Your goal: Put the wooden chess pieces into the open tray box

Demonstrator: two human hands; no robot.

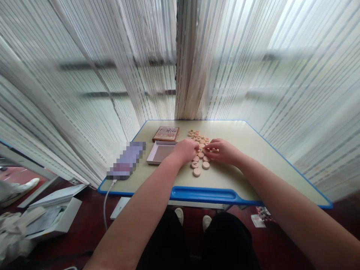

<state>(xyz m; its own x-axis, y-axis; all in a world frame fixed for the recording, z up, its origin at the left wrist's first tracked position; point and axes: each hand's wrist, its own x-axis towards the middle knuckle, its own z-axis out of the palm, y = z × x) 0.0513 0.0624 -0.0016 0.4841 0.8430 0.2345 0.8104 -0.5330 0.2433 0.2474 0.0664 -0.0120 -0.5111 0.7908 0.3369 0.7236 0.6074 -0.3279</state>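
Round wooden xiangqi pieces [196, 172] lie in a loose cluster on the table, some face up with black or red characters, others blank side up. My left hand [185, 150] is at the cluster's left side, its fingers curled in among the pieces; what they pinch, if anything, is hidden. From the right, my right hand [225, 151] reaches over the cluster with fingers stretched out, the tips touching pieces near the middle. Left of my left hand is an open, shallow box tray [153, 154], partly covered by that hand. Behind it lies the printed box lid [166, 133].
The pale tabletop [253, 150] has a blue rim and a blue front groove [204, 193]. A phone [126, 161], blurred out, lies at the left edge, its white cable [105, 206] hanging off the table. Curtains [191, 67] stand behind. An open white box [56, 219] sits on the floor.
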